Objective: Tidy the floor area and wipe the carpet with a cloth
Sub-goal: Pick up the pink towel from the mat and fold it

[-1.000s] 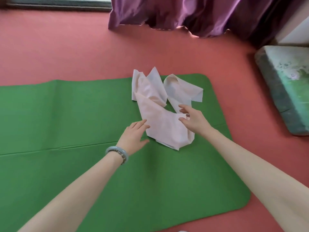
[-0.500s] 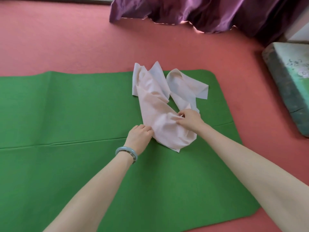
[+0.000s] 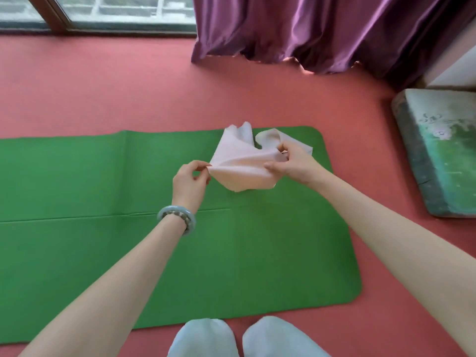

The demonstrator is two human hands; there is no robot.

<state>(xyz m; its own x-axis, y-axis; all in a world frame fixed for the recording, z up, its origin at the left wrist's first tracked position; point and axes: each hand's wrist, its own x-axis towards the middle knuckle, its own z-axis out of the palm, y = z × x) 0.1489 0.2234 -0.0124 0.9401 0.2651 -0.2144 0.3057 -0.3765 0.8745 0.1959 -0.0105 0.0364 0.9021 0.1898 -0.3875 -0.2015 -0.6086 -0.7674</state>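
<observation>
A pale pink cloth (image 3: 240, 161) hangs lifted above the far right part of the green carpet (image 3: 103, 181), which lies flat on the red floor. My left hand (image 3: 190, 182), with a grey-blue bangle on its wrist, pinches the cloth's left edge. My right hand (image 3: 292, 164) grips the cloth's right side. The cloth is stretched between both hands and its far folds still rest on the carpet.
A purple curtain (image 3: 322, 29) hangs at the back, beside a window frame (image 3: 98, 24). A worn green cushion (image 3: 440, 153) lies on the red floor (image 3: 128, 86) to the right. My two pale knees (image 3: 244, 338) show at the bottom edge.
Both hands closed on the cloth and raised it off the carpet, pulling it taut between them. The view has pulled back and up, bringing my knees and the window into sight.
</observation>
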